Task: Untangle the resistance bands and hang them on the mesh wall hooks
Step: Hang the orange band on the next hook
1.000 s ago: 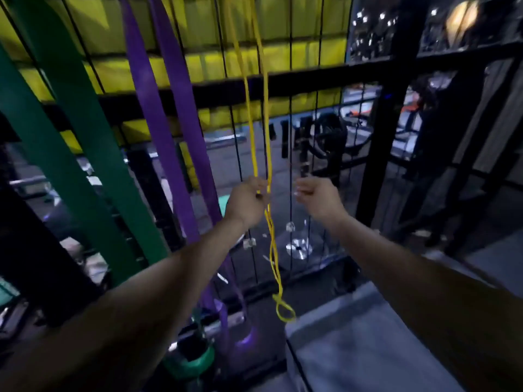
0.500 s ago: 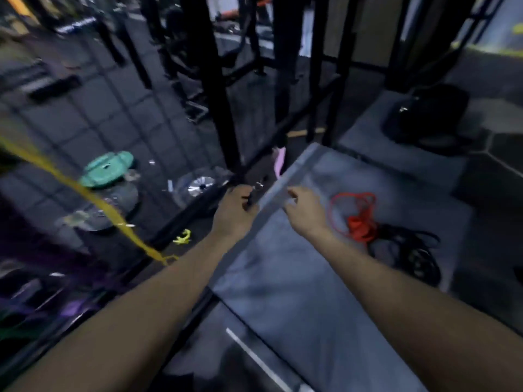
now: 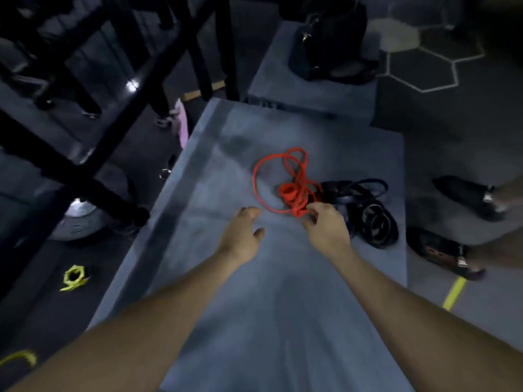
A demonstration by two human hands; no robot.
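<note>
- Red resistance band (image 3: 285,179): tangled heap on the grey platform (image 3: 254,321), one big loop lying open on the heap's far-left side, knotted coils bunched in the middle.
- Black bands (image 3: 370,213): second tangle, touching the red heap's right side, coils stacked toward the platform's right edge.
- Right hand (image 3: 325,224): at the near edge of the red heap, fingers (image 3: 314,209) curled and pinching a red strand.
- Left hand (image 3: 240,236): just left of the red heap, over bare platform, fingers loosely spread, holding nothing. Not touching the band as far as I can tell.
- Black rack frame (image 3: 85,154): left of the platform, bars run diagonally.
- Weight plate (image 3: 82,219) on the floor under the frame, left of the platform.
- Yellow band piece (image 3: 73,278) bunched on the floor, left of the platform's near half; another yellow bit (image 3: 19,359) at the lower-left corner.
- Pink item (image 3: 182,128) at the platform's far-left corner; can't tell what it is.
- Second grey block (image 3: 311,86) beyond the platform, black bag (image 3: 334,41) on top.
- Another person's shoes (image 3: 444,250) on the floor right of the platform, near a yellow floor line (image 3: 454,292).
</note>
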